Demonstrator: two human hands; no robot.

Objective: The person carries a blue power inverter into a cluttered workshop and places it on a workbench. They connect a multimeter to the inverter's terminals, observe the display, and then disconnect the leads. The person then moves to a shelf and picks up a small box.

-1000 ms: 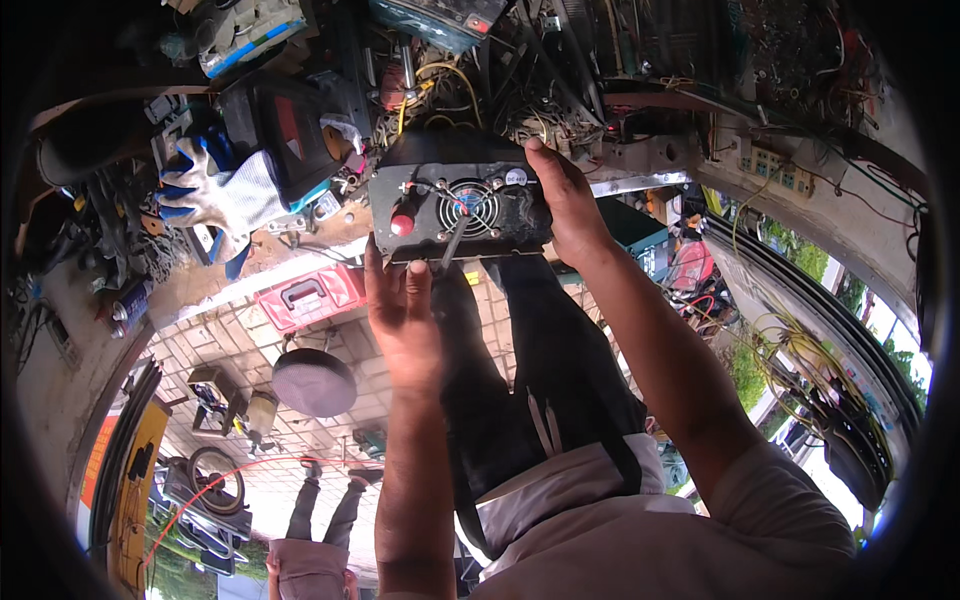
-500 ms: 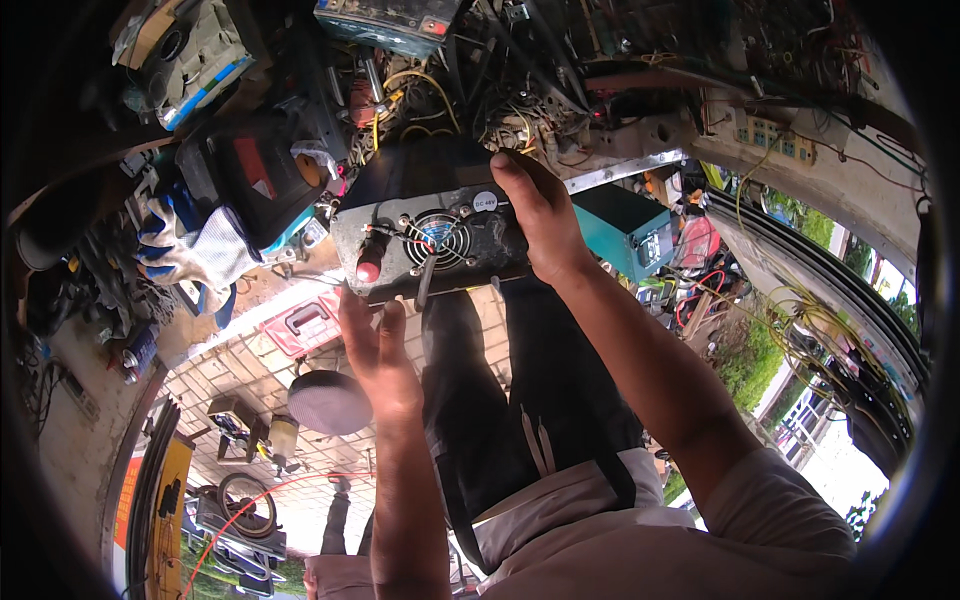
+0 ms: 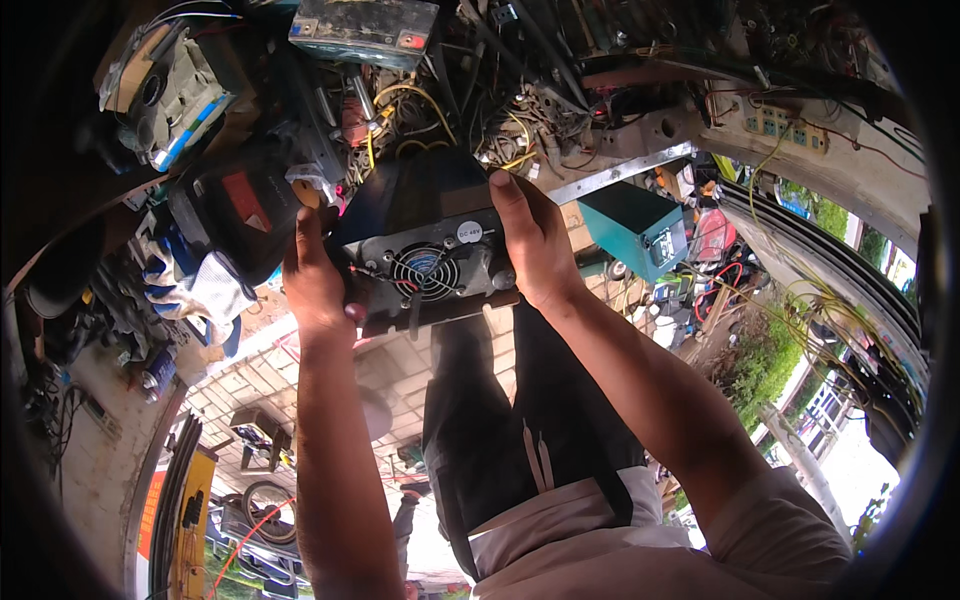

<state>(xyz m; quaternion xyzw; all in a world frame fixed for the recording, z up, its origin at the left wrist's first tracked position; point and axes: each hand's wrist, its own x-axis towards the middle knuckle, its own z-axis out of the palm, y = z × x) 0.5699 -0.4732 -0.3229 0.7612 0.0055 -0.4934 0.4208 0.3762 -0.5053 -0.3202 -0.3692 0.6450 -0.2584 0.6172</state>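
Note:
A black power inverter [image 3: 385, 262], with a round metal fan guard [image 3: 427, 271] and a small round white label on its end panel, is held above my legs. My left hand [image 3: 318, 283] grips its left side, thumb pointing up and fingers mostly hidden. My right hand [image 3: 541, 240] is closed on the opposite side, thumb along the upper edge. A dark red terminal knob [image 3: 355, 312] shows beside my left hand, and a dark one [image 3: 503, 280] beside my right. A short cable end hangs below the fan.
Beyond the inverter lies a clutter of wires [image 3: 400, 120] and a dark battery [image 3: 362, 32]. A teal box [image 3: 634, 230] stands to the right. On the left are work gloves [image 3: 205, 285] and a black case [image 3: 235, 215]. Paving [image 3: 260, 375] shows below; part of another person stands behind.
My left hand has moved up from below the red terminal to the inverter's left side and closed on it. My right hand keeps its hold. The view has shifted slightly.

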